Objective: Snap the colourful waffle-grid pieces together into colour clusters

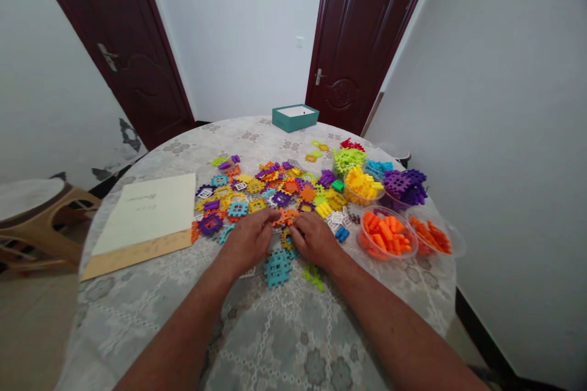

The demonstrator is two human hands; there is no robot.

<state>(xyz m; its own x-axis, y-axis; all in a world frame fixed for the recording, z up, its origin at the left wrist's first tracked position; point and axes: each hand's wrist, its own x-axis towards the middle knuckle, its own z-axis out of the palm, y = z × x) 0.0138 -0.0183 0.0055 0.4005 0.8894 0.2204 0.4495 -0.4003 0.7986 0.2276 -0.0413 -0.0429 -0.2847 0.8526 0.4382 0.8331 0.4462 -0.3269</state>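
In the middle of a heap of colourful plastic building pieces, both hands meet at an orange notched building piece (286,216). My left hand (253,237) has its fingers closed at the left side of this piece. At its right side, the fingers of my right hand (316,239) are bent and closed, partly hiding it. A yellow piece (287,239) lies just below, between the hands. Nearer to me are a light-blue lattice square (277,269) and a lime-green piece (313,277) by my right wrist. Purple notched pieces (210,224) lie beyond my left hand.
On the right stand clear tubs of orange blocks (387,234), orange flat pieces (430,235), yellow blocks (362,184) and purple pieces (406,186). A green box (295,118) sits at the far edge. Left lies a pale board (149,214) on the patterned tablecloth (275,342).
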